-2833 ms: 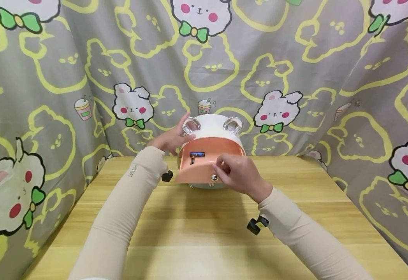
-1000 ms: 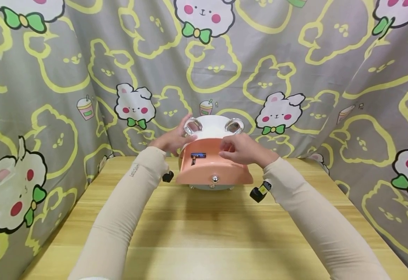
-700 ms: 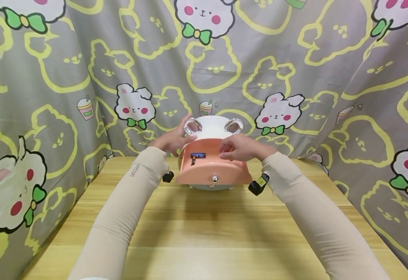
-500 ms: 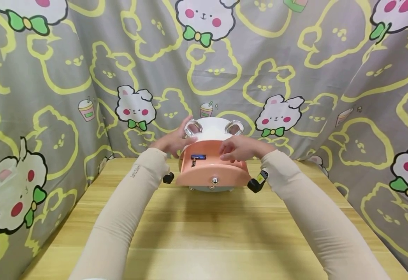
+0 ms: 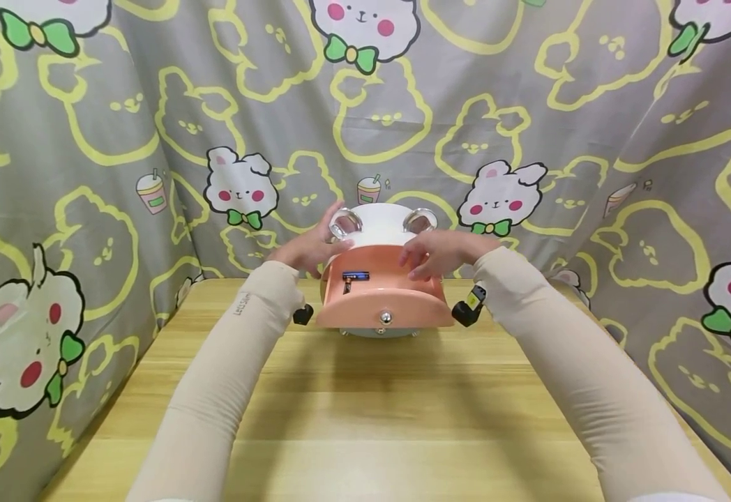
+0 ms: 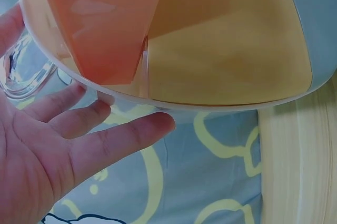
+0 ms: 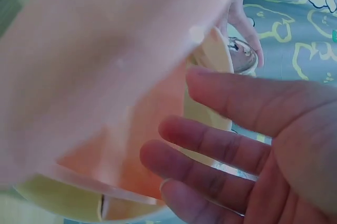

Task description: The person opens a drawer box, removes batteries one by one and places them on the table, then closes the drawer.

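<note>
A white rounded storage box (image 5: 383,226) with two clear ear-shaped loops (image 5: 345,224) stands at the back of the table. Its orange drawer (image 5: 356,310) is pulled out, with a silver knob (image 5: 386,318) on its front. Inside, at the left, lie a blue battery (image 5: 356,276) and a smaller dark battery (image 5: 348,286). My left hand (image 5: 312,249) rests on the box's left side, fingers spread nearly straight along its rim in the left wrist view. Above the drawer's right part, my right hand (image 5: 442,252) hovers with loosely bent fingers (image 7: 205,179) and nothing between them.
Below the drawer the box's grey lower part shows a second small knob (image 5: 381,330). A wood-grain table (image 5: 365,418) extends toward me. Grey patterned curtain (image 5: 390,160) hangs close behind the box and along both sides.
My right hand has left the drawer knob, moved up over the drawer's right part, and since then risen slightly with its fingers loosening. Left hand, drawer and batteries stay put.
</note>
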### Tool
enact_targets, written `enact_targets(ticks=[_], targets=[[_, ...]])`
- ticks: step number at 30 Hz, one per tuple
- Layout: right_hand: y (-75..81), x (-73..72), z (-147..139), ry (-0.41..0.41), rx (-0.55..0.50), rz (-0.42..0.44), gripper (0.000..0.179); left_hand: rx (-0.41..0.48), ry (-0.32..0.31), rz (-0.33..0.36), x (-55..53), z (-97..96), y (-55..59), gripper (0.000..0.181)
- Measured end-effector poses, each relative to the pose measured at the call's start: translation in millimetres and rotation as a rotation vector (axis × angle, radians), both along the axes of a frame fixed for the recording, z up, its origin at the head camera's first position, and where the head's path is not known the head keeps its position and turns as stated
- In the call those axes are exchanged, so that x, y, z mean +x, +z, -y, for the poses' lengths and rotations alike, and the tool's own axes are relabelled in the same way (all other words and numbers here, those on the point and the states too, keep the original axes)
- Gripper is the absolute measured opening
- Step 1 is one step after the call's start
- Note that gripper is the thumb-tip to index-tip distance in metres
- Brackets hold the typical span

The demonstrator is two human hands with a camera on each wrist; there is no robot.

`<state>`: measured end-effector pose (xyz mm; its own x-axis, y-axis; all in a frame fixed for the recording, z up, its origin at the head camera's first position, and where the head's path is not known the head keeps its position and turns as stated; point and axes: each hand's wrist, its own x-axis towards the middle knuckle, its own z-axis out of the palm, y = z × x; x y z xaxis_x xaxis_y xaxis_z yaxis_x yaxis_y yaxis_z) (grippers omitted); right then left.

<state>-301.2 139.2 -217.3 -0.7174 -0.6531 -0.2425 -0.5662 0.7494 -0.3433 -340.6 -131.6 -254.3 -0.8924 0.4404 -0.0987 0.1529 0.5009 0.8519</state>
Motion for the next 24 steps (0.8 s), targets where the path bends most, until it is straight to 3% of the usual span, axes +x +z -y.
enact_targets(ticks=[12,17,21,24], targets=[[18.9,-12.6,3.3,0.001,0.082,-0.017,0.037,0.013,0.01,-0.015,-5.1,-0.2,-3.2,0.084],[20.6,-15.5,7.1,-0.011,0.091,0.025,0.037,0.015,0.015,-0.003,-3.4,-1.6,-3.0,0.085],[22.6,-17.7,10.0,0.025,0.097,0.06,0.037,0.01,0.014,-0.006,-2.6,-1.7,-3.1,0.085],[23.4,-19.0,12.1,0.012,0.069,0.166,0.038,0.005,0.007,-0.004,-2.0,-1.8,-2.9,0.084]])
